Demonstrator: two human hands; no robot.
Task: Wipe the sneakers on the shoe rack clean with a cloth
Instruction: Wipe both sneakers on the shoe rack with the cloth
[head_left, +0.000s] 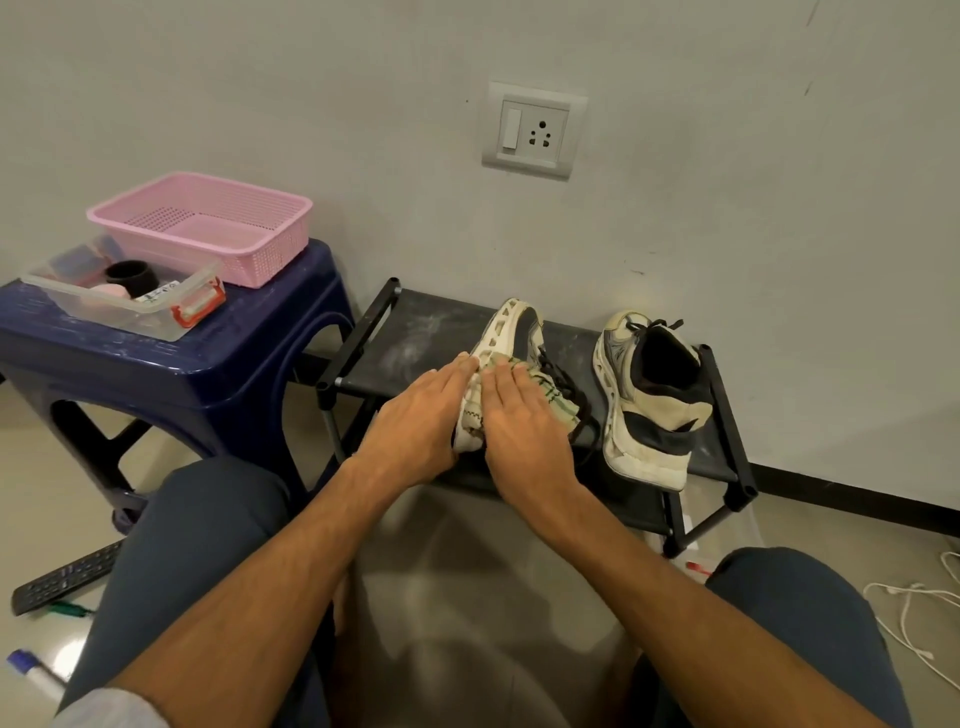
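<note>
- A marker (32, 671), a green pen (68, 609) and a black remote control (66, 578) are lying on the floor at the far left, beside the person's left knee.
- A dark blue plastic stool (218, 353) is standing against the wall. It is carrying a clear plastic box (130, 313) with small items inside and, just behind it, a pink basket (270, 254).
- A low black shoe rack (415, 332) is sitting right of the stool, its top shelf showing pale dusty smears.
- The left hand (415, 421) is lying with its fingers straight and together, the fingertips touching the sole edge of the left sneaker (519, 325). It is curling round nothing that I can see.
- That sneaker is lying tipped on its side on the top shelf, sole facing left and toe pointing toward the wall.
- A pale checked cloth (553, 397) is draped over the sneaker's upper, partly covering the dark laces.
- The right hand (519, 415) is pressing flat on the cloth, fingers stretched out and slightly spread, not gripping it.
- A wall socket (532, 130) is showing on the wall above.
- The second sneaker (649, 410) is resting on the same shelf near its right end, apart from the hands, its dark opening facing the camera.
- White cables (909, 613) are trailing on the floor at the far right.
</note>
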